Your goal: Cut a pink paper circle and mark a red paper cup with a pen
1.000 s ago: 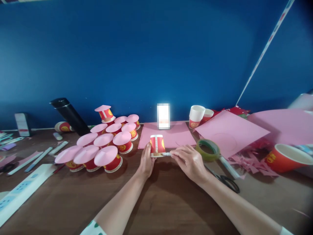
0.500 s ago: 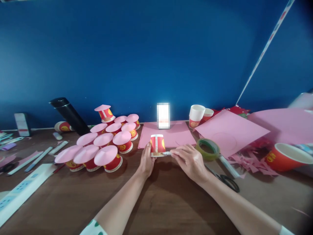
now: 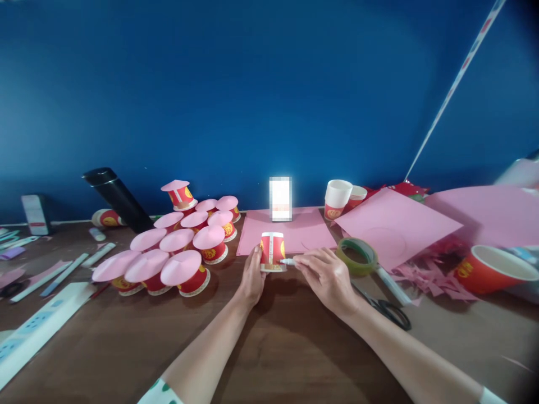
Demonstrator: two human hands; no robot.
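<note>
An upside-down red paper cup (image 3: 272,251) stands on the brown table (image 3: 273,348) in front of me. My left hand (image 3: 251,279) is curled against its left side and holds it. My right hand (image 3: 326,276) is closed on a thin white pen-like tool (image 3: 287,261) whose tip touches the cup's lower right side. A pink paper sheet (image 3: 297,231) lies just behind the cup.
Several red cups topped with pink cones (image 3: 185,264) cluster at the left. A tape roll (image 3: 357,256), scissors (image 3: 389,310), pink sheets (image 3: 396,223), paper scraps (image 3: 425,278) and a red cup (image 3: 492,269) lie to the right. Stacked cups (image 3: 338,197), a black flask (image 3: 115,197) and a power strip (image 3: 29,336) are also here.
The pen tip has risen slightly along the cup's right side. Both hands otherwise stay in place.
</note>
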